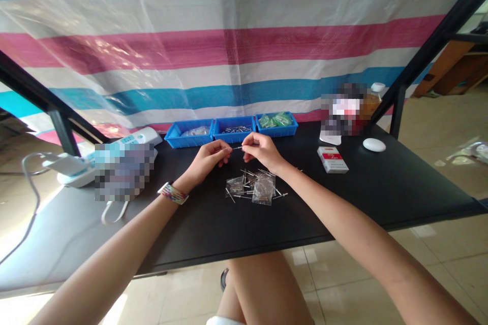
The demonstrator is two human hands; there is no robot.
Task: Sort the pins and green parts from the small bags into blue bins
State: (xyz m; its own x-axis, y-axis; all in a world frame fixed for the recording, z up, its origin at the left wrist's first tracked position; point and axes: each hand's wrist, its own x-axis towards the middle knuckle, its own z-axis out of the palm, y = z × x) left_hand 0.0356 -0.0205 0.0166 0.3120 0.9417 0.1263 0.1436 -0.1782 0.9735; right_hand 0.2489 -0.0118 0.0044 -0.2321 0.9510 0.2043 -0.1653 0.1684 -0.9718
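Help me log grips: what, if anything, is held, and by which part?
A thin silvery rod, held by its ends: one in the left hand, the other in the right hand.

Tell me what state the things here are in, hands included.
Left hand: fingers closed at the thin metal rod
Right hand: pinching the rod
Thin metal rod: raised
Left blue bin: lidless, clear bags inside
Middle blue bin: lidless, metal pieces inside
Right blue bin: lidless, green bags inside
Rod pile: scattered, small clear packets among it
Power strip: charger plugged in
Red-white box: lying flat
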